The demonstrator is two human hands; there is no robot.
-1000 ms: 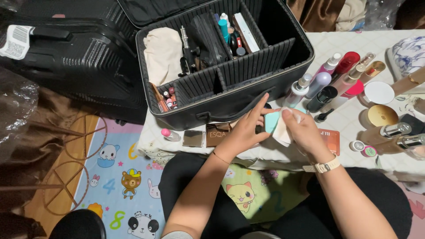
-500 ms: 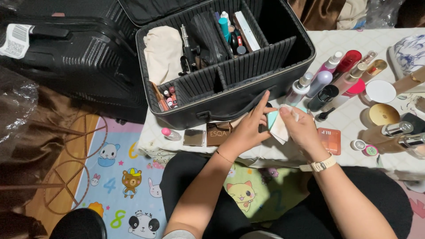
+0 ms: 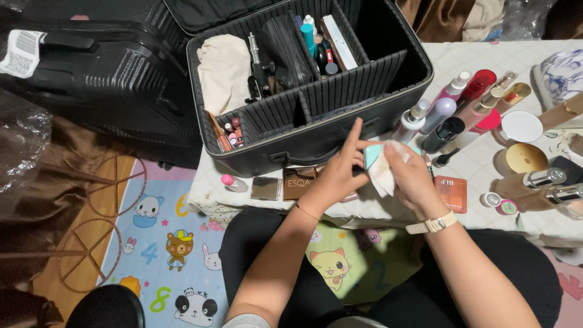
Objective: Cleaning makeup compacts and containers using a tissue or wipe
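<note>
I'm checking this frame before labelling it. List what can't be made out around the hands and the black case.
- Head view: small teal item, mostly hidden by the left hand, right hand and white cloth; its kind is unclear.
- Palettes under the left hand, partly covered.
- Black case: the small items in its front-left pocket are too small to identify.
- Silver-capped bottles are cut off by the right edge.

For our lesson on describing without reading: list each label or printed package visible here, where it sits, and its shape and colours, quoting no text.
Luggage tag: top left on the black suitcase, white rectangular paper with black printed code.
Brown palette: table edge in front of the black case, flat rectangle, light lettering.
Orange compact: right of the right hand, flat square, small pale print.
Small round jar: far right, pink and green lid.
</note>
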